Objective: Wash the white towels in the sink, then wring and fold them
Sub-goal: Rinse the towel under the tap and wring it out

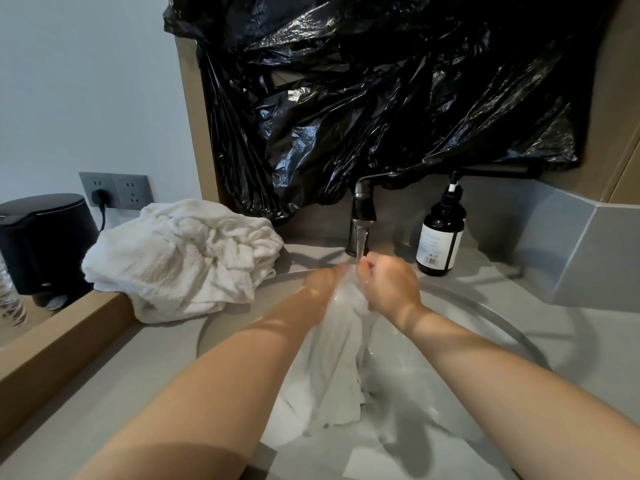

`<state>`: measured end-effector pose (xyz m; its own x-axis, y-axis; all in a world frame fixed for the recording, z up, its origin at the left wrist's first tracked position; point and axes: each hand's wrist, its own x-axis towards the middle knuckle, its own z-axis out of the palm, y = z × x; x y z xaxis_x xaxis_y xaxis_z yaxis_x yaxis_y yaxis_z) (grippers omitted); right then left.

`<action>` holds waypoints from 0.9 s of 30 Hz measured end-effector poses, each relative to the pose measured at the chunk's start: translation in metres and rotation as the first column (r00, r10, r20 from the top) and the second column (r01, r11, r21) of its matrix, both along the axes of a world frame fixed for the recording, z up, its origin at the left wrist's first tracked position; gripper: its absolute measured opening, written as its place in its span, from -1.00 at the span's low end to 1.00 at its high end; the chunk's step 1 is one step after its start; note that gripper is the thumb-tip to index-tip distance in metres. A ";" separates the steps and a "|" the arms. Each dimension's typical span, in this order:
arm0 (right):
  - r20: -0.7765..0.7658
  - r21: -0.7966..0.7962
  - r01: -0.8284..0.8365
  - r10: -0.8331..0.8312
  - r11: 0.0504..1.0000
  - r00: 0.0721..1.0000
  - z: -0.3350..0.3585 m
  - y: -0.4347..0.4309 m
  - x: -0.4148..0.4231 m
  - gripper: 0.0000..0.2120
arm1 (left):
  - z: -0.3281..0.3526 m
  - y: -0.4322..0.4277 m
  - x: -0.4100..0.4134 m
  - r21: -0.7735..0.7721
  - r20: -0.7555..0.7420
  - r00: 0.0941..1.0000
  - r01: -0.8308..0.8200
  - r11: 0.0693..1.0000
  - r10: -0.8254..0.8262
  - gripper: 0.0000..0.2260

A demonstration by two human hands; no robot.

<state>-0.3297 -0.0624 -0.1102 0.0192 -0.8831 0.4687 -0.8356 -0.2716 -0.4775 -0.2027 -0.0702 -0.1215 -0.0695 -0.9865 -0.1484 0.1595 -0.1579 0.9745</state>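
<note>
The towel (341, 341) gripped by my left hand (322, 282) and right hand (389, 285) is white cloth, wet and limp, with a slick sheen where water runs over it. The towel pile (187, 254) at the far left is rough terry cloth, matt and rumpled. The faucet (363, 206) is dark brushed metal. The bag (381, 98) behind it is thin black plastic, glossy and creased. The bottle (445, 220) on the right looks dark and glossy, with a matt paper label (437, 249). The counter (121, 375) is smooth matt grey.

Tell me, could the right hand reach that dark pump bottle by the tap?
Probably yes: the pump bottle stands just beyond the right hand, nothing between, though that hand grips the wet towel.
</note>
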 end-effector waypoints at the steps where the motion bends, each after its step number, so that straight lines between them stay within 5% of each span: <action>1: 0.153 0.057 -0.007 -0.001 0.998 0.988 -0.004 -0.004 -0.002 -0.66 | 0.003 0.003 0.001 0.024 -0.020 1.000 -0.023 0.999 0.023 -0.72; 3: 0.492 0.220 -0.068 -0.050 0.973 0.869 -0.004 -0.009 -0.008 -0.82 | -0.003 -0.001 0.004 0.017 -0.087 0.991 -0.101 0.995 0.102 -0.81; 5: 0.731 0.399 -0.175 -0.197 0.900 0.653 0.000 -0.009 -0.017 -0.90 | 0.000 0.001 0.008 -0.009 -0.148 0.985 -0.088 0.996 0.085 -0.89; 7: 0.787 0.573 -0.326 -0.395 0.751 0.474 0.001 -0.008 -0.029 -0.79 | 0.000 0.001 0.012 -0.052 -0.158 0.986 -0.058 0.997 0.049 -0.87; 11: 0.782 0.614 -0.616 -0.484 0.494 0.392 0.001 -0.006 -0.042 -0.38 | 0.005 0.006 0.010 -0.166 0.000 0.998 -0.061 0.984 0.062 -0.88; 15: 0.784 0.620 -0.495 -0.481 0.609 0.391 0.015 -0.002 -0.023 -0.53 | -0.001 0.002 0.004 -0.279 0.316 0.938 -0.048 0.959 0.139 -0.70; 18: 0.769 0.576 -0.213 -0.434 0.789 0.469 0.015 -0.010 -0.008 -0.77 | 0.005 0.000 0.000 -0.174 0.194 0.968 -0.128 0.976 0.162 -0.69; 21: 0.772 0.496 -0.067 -0.405 0.866 0.490 0.015 -0.017 0.000 -0.74 | 0.011 -0.004 -0.003 -0.022 0.136 0.982 -0.133 0.991 0.135 -0.74; 25: 0.735 0.367 0.014 -0.299 0.930 0.609 0.012 -0.025 0.003 -0.64 | 0.006 -0.016 -0.001 0.063 0.001 0.996 -0.092 0.994 0.092 -0.40; 27: 0.700 0.327 0.040 -0.270 0.944 0.661 0.014 -0.023 0.002 -0.62 | 0.005 -0.017 -0.001 0.046 -0.003 0.997 -0.079 0.996 0.079 -0.63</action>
